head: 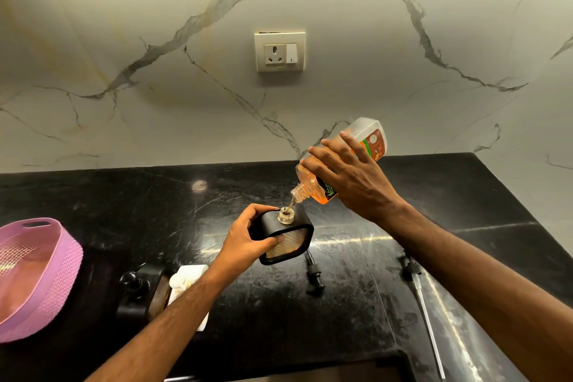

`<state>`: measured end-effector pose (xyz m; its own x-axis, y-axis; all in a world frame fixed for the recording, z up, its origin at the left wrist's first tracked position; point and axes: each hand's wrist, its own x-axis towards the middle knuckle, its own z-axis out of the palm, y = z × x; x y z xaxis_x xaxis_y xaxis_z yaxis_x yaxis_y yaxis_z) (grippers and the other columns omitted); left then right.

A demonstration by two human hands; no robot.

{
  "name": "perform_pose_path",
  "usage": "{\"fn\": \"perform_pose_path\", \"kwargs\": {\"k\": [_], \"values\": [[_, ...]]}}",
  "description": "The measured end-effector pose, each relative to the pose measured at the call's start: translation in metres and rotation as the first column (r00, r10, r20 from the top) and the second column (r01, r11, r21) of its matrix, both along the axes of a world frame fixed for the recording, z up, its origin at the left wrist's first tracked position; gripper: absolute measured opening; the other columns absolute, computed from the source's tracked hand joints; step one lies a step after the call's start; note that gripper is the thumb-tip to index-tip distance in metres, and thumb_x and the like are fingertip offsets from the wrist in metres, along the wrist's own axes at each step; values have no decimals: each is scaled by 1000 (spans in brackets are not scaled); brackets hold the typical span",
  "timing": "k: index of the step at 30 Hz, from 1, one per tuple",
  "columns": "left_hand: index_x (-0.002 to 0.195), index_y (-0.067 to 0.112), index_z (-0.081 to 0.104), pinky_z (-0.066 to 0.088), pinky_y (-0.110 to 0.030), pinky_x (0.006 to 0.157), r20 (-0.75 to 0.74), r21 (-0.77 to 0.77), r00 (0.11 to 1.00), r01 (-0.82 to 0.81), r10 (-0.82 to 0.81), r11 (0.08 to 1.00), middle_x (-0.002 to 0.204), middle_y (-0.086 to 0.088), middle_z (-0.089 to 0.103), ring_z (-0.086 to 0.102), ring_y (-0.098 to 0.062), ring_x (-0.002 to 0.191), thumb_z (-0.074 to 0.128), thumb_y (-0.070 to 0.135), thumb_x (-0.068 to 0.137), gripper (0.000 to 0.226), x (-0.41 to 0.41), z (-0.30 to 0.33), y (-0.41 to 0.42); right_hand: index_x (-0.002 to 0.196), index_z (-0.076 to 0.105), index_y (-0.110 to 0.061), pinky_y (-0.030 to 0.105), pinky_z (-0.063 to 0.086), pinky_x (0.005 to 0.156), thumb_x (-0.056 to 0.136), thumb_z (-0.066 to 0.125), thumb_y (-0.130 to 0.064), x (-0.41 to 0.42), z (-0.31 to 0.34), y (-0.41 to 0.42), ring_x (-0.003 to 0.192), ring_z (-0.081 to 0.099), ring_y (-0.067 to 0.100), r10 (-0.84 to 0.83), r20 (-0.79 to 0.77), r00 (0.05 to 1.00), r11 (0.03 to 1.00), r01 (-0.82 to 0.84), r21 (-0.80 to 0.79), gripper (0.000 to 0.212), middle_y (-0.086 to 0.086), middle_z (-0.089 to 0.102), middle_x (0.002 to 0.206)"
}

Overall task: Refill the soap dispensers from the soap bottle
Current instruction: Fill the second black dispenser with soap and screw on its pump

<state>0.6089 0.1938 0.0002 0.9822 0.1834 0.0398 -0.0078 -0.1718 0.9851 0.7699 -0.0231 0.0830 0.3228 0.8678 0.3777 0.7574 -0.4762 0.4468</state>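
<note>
Above the black stone bench [356, 273], the left hand [248, 240] grips the black-framed glass soap dispenser [283, 234] tilted — neck up under the spout — while the right hand [350, 177] clasps the upended clear plastic bottle of orange soap [370, 139], pouring.

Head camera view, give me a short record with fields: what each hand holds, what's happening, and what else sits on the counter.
left hand: left hand grips the black square soap dispenser with a clear patterned panel, tilted, cap off
right hand: right hand holds the clear plastic bottle of orange soap, tipped neck-down
action: thin orange stream runs from bottle mouth into dispenser neck
pump heads: two black pumps with tubes lie on the black stone counter
other: pink woven plastic basket at left; second black dispenser beside a white cloth
</note>
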Motion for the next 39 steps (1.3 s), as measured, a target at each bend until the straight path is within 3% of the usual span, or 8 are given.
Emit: {"fn": "perform_pose_path", "kwargs": {"k": [23, 33, 39], "values": [[119, 27, 60, 58, -27, 89, -14, 16, 1000, -7, 7, 1000, 115, 19, 66, 63, -3, 111, 82, 7, 80, 49, -4, 3, -2, 146, 42, -23, 61, 27, 118, 76, 82, -15, -2, -1, 3, 137, 47, 40, 4, 18, 1000, 1000, -4, 3, 81, 13, 51, 147], [120, 24, 61, 58, -34, 93, -5, -5, 1000, -16, 16, 1000, 116, 14, 68, 65, -7, 111, 83, 6, 79, 49, -2, 5, -5, 145, 41, -23, 61, 24, 120, 74, 82, -15, -12, -8, 7, 135, 49, 37, 29, -36, 999, 998, -27, 56, 83, 12, 53, 145], [120, 22, 61, 58, -30, 92, 4, -16, 1000, -23, 23, 1000, 113, 16, 68, 65, -6, 110, 82, 4, 79, 49, -1, 6, -8, 146, 44, -22, 62, 24, 120, 71, 84, -16, -15, -9, 5, 135, 48, 36, 9, -121, 993, 997, 0, 73, 85, 10, 52, 146]]}}
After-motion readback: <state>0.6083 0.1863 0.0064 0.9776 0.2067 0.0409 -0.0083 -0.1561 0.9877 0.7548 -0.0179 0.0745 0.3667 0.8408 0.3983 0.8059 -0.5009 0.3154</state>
